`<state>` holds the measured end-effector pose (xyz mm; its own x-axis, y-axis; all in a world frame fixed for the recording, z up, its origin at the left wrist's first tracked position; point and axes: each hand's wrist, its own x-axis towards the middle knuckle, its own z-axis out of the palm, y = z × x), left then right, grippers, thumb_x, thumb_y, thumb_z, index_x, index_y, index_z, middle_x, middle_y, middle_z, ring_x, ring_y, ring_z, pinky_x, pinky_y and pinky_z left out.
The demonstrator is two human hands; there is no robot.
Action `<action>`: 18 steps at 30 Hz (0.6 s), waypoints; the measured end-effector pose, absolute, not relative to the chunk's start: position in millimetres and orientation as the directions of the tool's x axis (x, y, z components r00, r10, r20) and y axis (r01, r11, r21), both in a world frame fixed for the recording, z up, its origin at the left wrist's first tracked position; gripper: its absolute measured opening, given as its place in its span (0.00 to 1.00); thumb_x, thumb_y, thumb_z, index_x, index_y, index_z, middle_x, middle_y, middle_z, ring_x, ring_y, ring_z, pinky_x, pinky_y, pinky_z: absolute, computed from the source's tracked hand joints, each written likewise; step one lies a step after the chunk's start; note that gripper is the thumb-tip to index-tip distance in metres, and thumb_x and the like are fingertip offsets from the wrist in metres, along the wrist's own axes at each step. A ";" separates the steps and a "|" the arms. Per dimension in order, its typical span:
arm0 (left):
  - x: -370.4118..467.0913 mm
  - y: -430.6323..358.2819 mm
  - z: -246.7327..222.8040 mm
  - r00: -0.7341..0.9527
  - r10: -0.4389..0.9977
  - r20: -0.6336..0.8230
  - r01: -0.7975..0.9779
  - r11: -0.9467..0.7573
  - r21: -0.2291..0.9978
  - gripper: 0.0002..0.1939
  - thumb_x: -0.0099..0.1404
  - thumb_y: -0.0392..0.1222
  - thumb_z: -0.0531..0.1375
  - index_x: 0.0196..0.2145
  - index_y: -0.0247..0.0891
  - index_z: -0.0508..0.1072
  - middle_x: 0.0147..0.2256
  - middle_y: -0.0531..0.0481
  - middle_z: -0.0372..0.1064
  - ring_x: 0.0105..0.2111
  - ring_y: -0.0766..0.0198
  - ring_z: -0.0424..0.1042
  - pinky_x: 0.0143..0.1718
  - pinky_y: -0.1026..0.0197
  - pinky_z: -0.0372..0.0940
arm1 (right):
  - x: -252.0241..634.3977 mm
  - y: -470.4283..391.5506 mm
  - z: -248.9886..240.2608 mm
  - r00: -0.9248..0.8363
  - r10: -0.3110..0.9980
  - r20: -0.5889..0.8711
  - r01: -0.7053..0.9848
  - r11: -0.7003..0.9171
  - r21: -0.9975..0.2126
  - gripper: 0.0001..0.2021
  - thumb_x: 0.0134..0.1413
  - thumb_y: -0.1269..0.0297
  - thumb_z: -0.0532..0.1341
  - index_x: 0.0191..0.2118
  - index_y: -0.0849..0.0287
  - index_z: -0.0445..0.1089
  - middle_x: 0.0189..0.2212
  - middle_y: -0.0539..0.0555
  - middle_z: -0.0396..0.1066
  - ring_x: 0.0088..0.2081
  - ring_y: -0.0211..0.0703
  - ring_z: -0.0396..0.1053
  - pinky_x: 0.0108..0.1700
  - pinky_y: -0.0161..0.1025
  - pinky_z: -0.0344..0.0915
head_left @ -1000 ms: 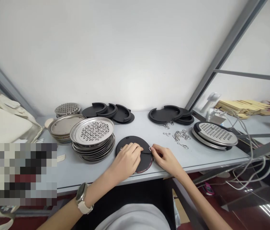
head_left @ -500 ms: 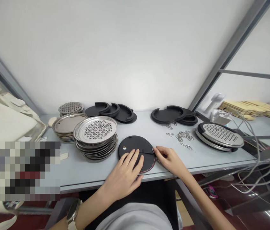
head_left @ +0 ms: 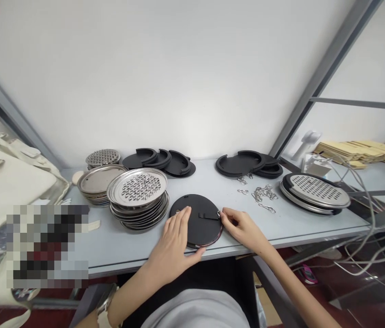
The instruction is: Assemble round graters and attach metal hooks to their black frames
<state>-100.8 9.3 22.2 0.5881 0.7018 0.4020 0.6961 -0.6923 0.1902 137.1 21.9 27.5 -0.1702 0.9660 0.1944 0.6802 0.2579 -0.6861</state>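
A round black disc point(head_left: 201, 230) lies near the table's front edge, with a slot and a narrow strip across its upper right. My left hand point(head_left: 172, 243) rests along the disc's left side, fingers stretched out and thumb apart at the lower rim. At the disc's right edge my right hand point(head_left: 242, 228) pinches a small metal carabiner clip point(head_left: 219, 214) between thumb and fingertips, by the end of the strip. Several loose carabiner clips point(head_left: 264, 193) are scattered on the table beyond my right hand.
Stacked round metal grater plates point(head_left: 138, 189) stand to the left, with plain metal discs point(head_left: 100, 180) behind. Black round holders point(head_left: 240, 163) lie along the wall. Assembled graters point(head_left: 315, 191) are stacked at the right, near cables point(head_left: 366, 218). A cream bag point(head_left: 11, 182) occupies the far left.
My left hand has slid left off the disc's middle to its left side, uncovering the strip. My right hand stays pinching at the right edge. The view has shifted slightly.
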 end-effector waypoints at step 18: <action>-97.6 9.8 20.8 0.671 0.611 0.421 0.677 -0.736 -0.011 0.32 0.67 0.51 0.53 0.61 0.26 0.56 0.62 0.32 0.51 0.63 0.46 0.49 0.59 0.47 0.53 | 138.3 22.5 25.2 -0.155 0.969 0.194 0.707 0.246 -0.663 0.15 0.61 0.62 0.49 0.23 0.57 0.48 0.17 0.43 0.48 0.21 0.33 0.49 0.25 0.33 0.47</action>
<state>-97.6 9.8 20.8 0.6707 0.6108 0.4210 0.6770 -0.7359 -0.0109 138.3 22.5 25.2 -0.1554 0.9686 0.1940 0.7065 0.2463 -0.6634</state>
